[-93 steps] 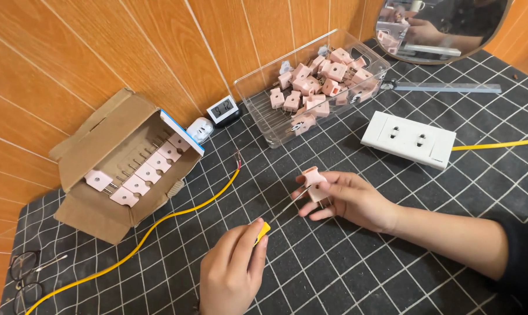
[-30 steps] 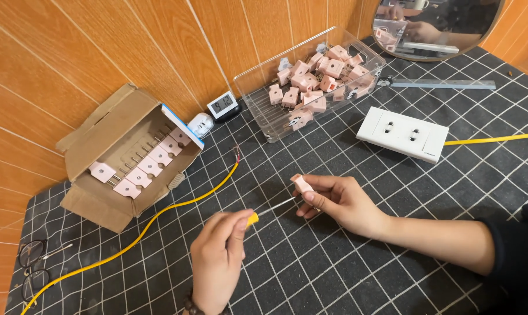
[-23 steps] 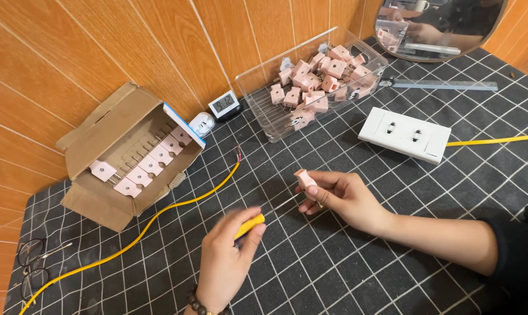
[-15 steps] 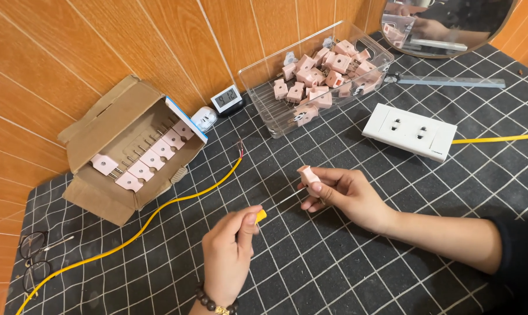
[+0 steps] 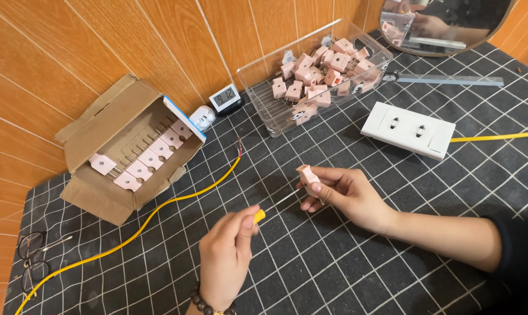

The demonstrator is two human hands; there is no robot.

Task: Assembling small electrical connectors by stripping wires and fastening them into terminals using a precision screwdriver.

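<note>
The screwdriver (image 5: 269,208) is mostly hidden: only a bit of yellow handle shows past the fingers of the left hand (image 5: 226,262), and its thin shaft is faint against the dark gridded worktop (image 5: 345,274). Whether the tip meets the pink plug (image 5: 308,177) cannot be told, since the fingers of the right hand (image 5: 342,195) cover that spot. The right forearm is cut off at the frame's edge, and the left wrist, with a bead bracelet, at the bottom edge.

The left hand is closed around the screwdriver handle, thumb and fingers pinched together. The right hand is clamped on the pink plug, held just above the worktop, thumb on its side and fingers curled behind it. The two hands are near each other, the shaft spanning the gap between them.

Beyond the right hand lies a white socket strip (image 5: 408,129), and further off a clear tray (image 5: 264,93) of more pink plugs. Beyond the left hand a yellow wire (image 5: 159,216) runs past an open cardboard box (image 5: 100,134) with plugs in rows.
</note>
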